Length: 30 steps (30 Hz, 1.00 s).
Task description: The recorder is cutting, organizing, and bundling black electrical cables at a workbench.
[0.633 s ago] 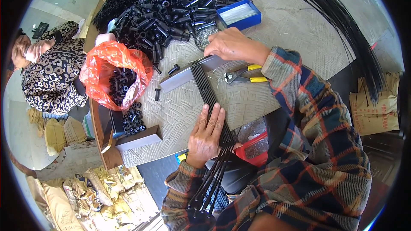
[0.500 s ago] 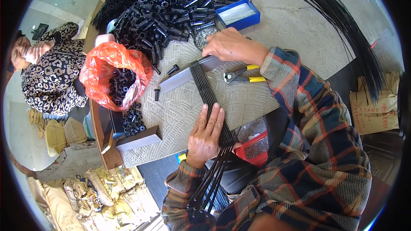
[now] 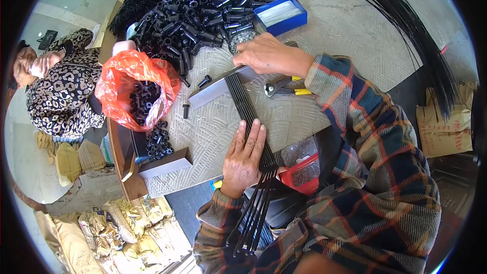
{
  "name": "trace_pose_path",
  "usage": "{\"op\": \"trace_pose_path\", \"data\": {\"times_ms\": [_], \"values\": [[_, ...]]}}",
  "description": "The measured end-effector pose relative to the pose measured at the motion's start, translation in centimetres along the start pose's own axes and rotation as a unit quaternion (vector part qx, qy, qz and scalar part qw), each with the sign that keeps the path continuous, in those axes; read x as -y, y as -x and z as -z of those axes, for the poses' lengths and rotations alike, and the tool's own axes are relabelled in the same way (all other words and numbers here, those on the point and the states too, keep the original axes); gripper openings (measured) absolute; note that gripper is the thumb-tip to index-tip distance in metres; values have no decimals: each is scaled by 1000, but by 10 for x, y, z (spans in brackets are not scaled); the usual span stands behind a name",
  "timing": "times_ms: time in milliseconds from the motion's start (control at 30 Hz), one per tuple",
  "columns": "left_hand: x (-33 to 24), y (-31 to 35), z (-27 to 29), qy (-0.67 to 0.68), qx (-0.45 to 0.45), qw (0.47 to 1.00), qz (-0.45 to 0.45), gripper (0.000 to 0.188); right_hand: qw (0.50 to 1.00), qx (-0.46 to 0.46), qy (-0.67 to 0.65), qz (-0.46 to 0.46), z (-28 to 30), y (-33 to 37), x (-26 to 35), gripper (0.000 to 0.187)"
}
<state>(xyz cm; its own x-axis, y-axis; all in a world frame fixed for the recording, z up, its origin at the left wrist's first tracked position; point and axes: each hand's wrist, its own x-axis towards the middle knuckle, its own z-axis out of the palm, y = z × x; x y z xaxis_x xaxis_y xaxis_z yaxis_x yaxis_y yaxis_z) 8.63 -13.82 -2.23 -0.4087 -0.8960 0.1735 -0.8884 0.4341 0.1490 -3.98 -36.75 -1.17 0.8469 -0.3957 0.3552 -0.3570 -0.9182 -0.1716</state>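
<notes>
The left hand (image 3: 242, 165) lies as before, its grip pinning one bundle of black rods (image 3: 239, 97) near the tabletop's (image 3: 304, 116) edge, while the right hand (image 3: 269, 53) has edged left toward their far ends, whatever it grasps being hidden. Left to right sit one gaping orange bag (image 3: 109, 86), two metal strips (image 3: 165, 167), one blue box (image 3: 289, 28) and one pair of pliers (image 3: 287, 91).

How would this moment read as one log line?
left hand: on black rods | right hand: over bar | pliers: on table, right of rods
</notes>
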Motion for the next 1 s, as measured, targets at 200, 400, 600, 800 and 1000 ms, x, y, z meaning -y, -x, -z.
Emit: {"op": "trace_pose_path", "data": {"times_ms": [200, 400, 600, 800, 1000], "values": [[1, 1, 1, 12, -6, 1000, 7, 88, 999, -35, 21, 3, -12, -4, 1, 11], [1, 1, 2, 13, 1, 1000, 5, 88, 999, -35, -30, 21, -9, -6, -2, 7], [0, 2, 2, 12, 12, 1000, 9, 87, 999, -28, 1, 17, -11, -6, -1, 5], [-2, 0, 4, 12, 16, 1000, 10, 84, 994, -87, 26, 55, -16, -6, 2, 4], [-2, -2, 1, -5, 19, 1000, 0, 77, 993, -89, -73, 18, -11, 1, -14, 3]]}}
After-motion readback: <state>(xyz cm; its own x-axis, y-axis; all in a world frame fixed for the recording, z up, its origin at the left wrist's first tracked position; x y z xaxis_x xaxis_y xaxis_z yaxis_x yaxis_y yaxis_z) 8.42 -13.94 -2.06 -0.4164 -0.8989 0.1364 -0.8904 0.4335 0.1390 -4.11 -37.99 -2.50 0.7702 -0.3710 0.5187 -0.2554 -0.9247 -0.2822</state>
